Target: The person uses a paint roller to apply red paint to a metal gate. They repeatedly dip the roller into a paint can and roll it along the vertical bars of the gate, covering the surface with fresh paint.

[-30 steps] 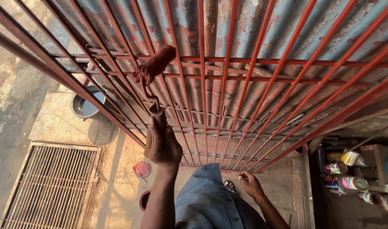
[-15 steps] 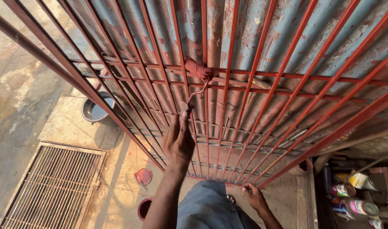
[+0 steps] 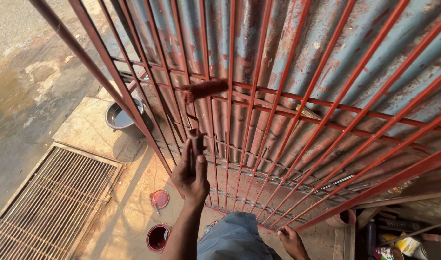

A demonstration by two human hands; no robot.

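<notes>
Two hands in view, and I'm looking down along a red-barred gate [image 3: 278, 115] backed by rusty corrugated sheet. Left hand [image 3: 191, 175] is up against the bars, fingers wrapped tight round the handle of a paint roller [image 3: 204, 89]. The roller's sleeve, thick with red paint, sits crosswise on the bars above the hand, just by the upper cross rail. Right hand [image 3: 292, 240] is low down, curled into a fist at the foot of the gate, right by the bottom rail; what it grips, I cannot tell from here. Between the arms I see a knee in blue jeans [image 3: 235, 238]. Down on the concrete, an open paint can [image 3: 158, 237] stands beside the left forearm, and its round red lid [image 3: 159, 199] lies near it. Further left, a metal drain grate [image 3: 52, 202] is set in the ground, and a grey metal bowl [image 3: 121, 115] sits behind the bars.
</notes>
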